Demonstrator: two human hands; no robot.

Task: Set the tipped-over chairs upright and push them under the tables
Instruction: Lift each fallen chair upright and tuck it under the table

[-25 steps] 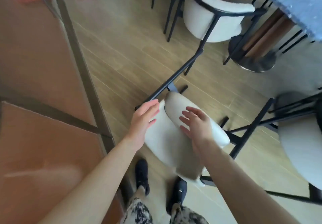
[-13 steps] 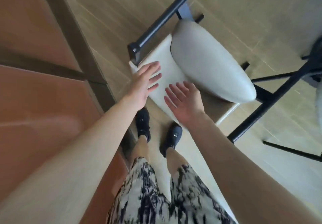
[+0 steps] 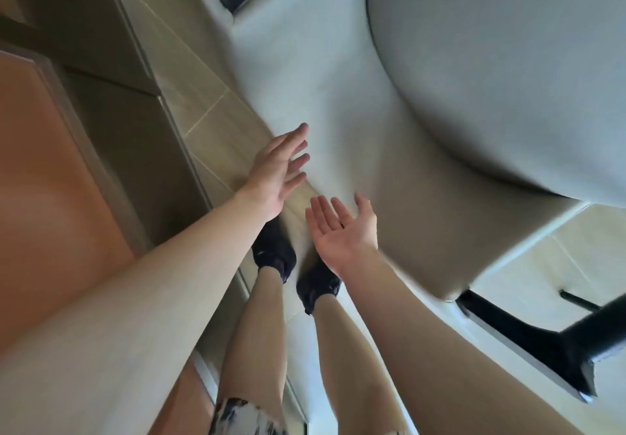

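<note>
Chair [image 3: 338,102] fills the upper right of the frame, tipped over on the floor [image 3: 203,102], its pale, matte upholstered back spread like a broad flat panel and the rounded, smooth grey seat cushion [image 3: 491,62] bulging beyond it. Black metal frame bars [image 3: 528,343] jut out at lower right, square-edged and dark against the light wood-look planks. Left hand [image 3: 276,170] reaches in at centre, fingers straight and slightly spread, tips at the near edge of the pale panel; whether they touch it, I cannot tell. Right hand [image 3: 342,228] sits just below, palm up, fingers loose and apart, gripping nothing. Dark shoes [image 3: 274,251] stand on the floor under the hands. Smooth orange-brown panel [image 3: 44,197] with a dull grey border runs down the left side.
</note>
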